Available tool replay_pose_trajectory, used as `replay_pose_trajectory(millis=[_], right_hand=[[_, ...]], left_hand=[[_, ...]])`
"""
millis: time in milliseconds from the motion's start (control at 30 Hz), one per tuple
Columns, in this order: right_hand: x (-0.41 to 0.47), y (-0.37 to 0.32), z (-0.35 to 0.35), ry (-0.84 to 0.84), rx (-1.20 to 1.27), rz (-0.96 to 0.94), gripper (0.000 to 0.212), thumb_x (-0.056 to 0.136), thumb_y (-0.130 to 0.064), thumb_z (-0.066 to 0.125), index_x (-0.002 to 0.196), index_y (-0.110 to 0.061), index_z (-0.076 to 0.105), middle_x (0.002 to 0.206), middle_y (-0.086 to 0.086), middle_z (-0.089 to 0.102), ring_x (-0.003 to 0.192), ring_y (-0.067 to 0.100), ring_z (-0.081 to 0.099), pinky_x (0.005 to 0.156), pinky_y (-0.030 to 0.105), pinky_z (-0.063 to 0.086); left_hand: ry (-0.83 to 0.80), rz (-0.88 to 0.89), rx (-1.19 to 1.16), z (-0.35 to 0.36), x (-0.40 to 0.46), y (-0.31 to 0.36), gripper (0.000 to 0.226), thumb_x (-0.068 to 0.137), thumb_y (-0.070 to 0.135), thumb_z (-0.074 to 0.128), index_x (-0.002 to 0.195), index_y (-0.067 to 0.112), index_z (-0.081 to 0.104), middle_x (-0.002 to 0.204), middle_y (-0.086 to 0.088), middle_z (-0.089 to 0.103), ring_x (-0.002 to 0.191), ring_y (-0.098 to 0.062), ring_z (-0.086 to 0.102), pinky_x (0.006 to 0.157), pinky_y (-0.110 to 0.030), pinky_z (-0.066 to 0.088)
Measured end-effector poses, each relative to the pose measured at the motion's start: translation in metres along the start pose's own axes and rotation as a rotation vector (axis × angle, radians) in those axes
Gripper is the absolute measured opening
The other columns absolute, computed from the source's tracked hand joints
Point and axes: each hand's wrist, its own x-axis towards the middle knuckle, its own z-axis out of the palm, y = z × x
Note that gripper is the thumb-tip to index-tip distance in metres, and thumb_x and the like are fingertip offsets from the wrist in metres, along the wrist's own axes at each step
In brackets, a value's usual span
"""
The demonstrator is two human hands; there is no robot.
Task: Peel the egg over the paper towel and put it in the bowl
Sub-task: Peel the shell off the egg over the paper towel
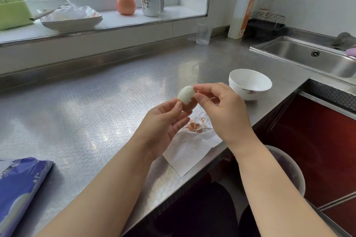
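white paper towel (185, 150) lies nearest you, straight below your grip, with a small heap of brown shell bits (194, 127) on it, so some peeling is done. above it your left hand (163, 119) cradles the egg (186, 98), thumb and fingers curled round its lower half, which is brown with shell. the upper half is bare and white. your right hand (217, 106) pinches at the shell edge on the side of the egg; whether it grips a flake i cannot tell. by my reckoning you are about halfway. beyond your right hand, near but apart, the white bowl (250, 84) holds nothing.
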Motion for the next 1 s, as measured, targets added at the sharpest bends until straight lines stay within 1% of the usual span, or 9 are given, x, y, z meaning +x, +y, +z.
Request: replay_pose_trajectory(millis=[167,300,400,533,633,700,800,900,1000], right_hand=[[0.001,0.001,0.0,0.015,0.015,-0.019,0.014,0.086,-0.019,0.069,0.099,-0.02,0.074,0.092,-0.01,0.066,0.084,0.003,0.063,0.078,0.015,0.048],[0.003,0.003,-0.001,0.008,0.027,0.0,0.009,0.086,-0.02,0.068,0.093,-0.018,0.074,0.09,-0.006,0.067,0.085,0.007,0.064,0.079,0.025,0.052],[0.004,0.005,0.001,0.025,-0.059,-0.068,0.01,0.089,-0.02,0.065,0.091,-0.014,0.073,0.089,-0.004,0.067,0.082,0.006,0.061,0.075,0.019,0.049],[0.001,0.007,0.007,0.076,-0.198,-0.161,0.014,0.092,-0.02,0.06,0.088,-0.009,0.069,0.087,0.0,0.064,0.078,0.013,0.059,0.07,0.026,0.048],[0.0,0.006,0.008,0.121,-0.249,-0.181,0.014,0.092,-0.02,0.058,0.088,-0.009,0.067,0.086,-0.001,0.062,0.075,0.013,0.057,0.068,0.023,0.046],[0.0,0.005,0.009,0.122,-0.184,-0.114,0.012,0.093,-0.021,0.058,0.09,-0.011,0.065,0.087,-0.002,0.062,0.077,0.012,0.058,0.069,0.017,0.045],[0.004,0.005,0.007,0.108,-0.005,0.075,0.011,0.093,-0.026,0.058,0.09,-0.017,0.064,0.088,-0.003,0.065,0.081,0.01,0.061,0.074,0.02,0.047],[0.005,0.009,0.0,0.108,0.021,0.166,0.009,0.09,-0.029,0.064,0.086,-0.021,0.066,0.08,-0.011,0.066,0.074,0.001,0.06,0.071,0.017,0.045],[0.0,0.013,-0.003,0.028,-0.01,0.233,0.014,0.083,-0.033,0.071,0.079,-0.02,0.067,0.074,-0.01,0.067,0.071,0.004,0.062,0.067,0.019,0.048]], left_hand=[[-0.02,0.024,0.104,-0.003,0.0,0.001,0.03,0.097,0.012,0.053,0.124,0.004,0.063,0.11,-0.007,0.073,0.096,-0.012,0.067,0.088,-0.026,0.051],[-0.025,0.041,0.177,-0.006,0.0,0.002,0.03,0.097,0.013,0.053,0.124,0.006,0.063,0.114,-0.009,0.071,0.103,-0.013,0.065,0.089,-0.027,0.049],[-0.023,0.053,0.207,-0.007,0.0,0.002,0.029,0.097,0.012,0.054,0.123,0.006,0.064,0.118,-0.012,0.07,0.106,-0.015,0.065,0.09,-0.028,0.049],[-0.033,0.048,0.214,-0.006,-0.001,0.003,0.029,0.097,0.011,0.053,0.124,0.005,0.063,0.12,-0.013,0.07,0.11,-0.017,0.065,0.092,-0.028,0.049],[-0.051,0.038,0.203,-0.005,-0.001,0.004,0.028,0.098,0.011,0.053,0.123,0.006,0.063,0.116,-0.009,0.073,0.109,-0.014,0.067,0.096,-0.03,0.049],[-0.069,0.03,0.19,-0.005,-0.001,0.005,0.029,0.097,0.012,0.053,0.124,0.006,0.063,0.116,-0.009,0.073,0.106,-0.012,0.067,0.094,-0.028,0.05],[-0.074,0.008,0.118,-0.006,0.0,0.008,0.035,0.096,0.012,0.054,0.129,0.002,0.059,0.111,-0.009,0.072,0.094,-0.01,0.069,0.088,-0.024,0.055],[-0.06,-0.019,0.017,-0.007,-0.001,0.01,0.034,0.096,0.01,0.053,0.127,-0.001,0.059,0.108,-0.01,0.071,0.092,-0.013,0.07,0.083,-0.022,0.058],[-0.029,-0.024,-0.067,-0.006,-0.001,0.011,0.034,0.093,0.009,0.056,0.125,0.0,0.061,0.107,-0.009,0.074,0.092,-0.014,0.071,0.08,-0.022,0.058]])
